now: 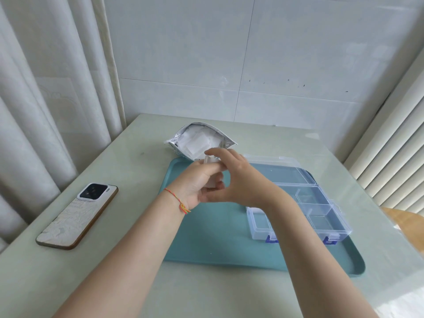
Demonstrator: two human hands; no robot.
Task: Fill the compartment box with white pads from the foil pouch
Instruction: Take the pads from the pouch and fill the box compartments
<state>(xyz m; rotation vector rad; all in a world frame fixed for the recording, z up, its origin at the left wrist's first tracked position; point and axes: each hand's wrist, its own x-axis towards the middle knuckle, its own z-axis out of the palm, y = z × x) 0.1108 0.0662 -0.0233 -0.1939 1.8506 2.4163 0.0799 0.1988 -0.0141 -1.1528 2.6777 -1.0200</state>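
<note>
- We see a pale green counter (128, 283) set into a corner, with white tiled wall (286, 53) on the far side, curtains (41, 99) on the left and slatted blinds (390, 152) on the right.
- A teal tray (213, 244) lies on the counter right of centre, its long side running left to right.
- On the right part of the tray sits the clear compartment box (321, 214), lid thrown back toward the far side, blue latches on its near edge; the compartments we can see look bare.
- The foil pouch (181, 143) rests at the far left corner of the tray, its mouth gaping toward us, with a heap of white pads (195, 143) showing inside.
- A phone (75, 216) lies camera side up on the counter, well left of the tray.
- Our left hand (197, 182) hovers over the far part of the tray, just near of the pouch, and its grip is curled round a small stack of white pads held upright.
- Our right hand (238, 177) meets the left one from the right, forefinger reaching over the top of that stack; whether its grip is pinching a pad or only touching we cannot tell.
- A thin red and yellow string bracelet (181, 204) circles the left wrist.
</note>
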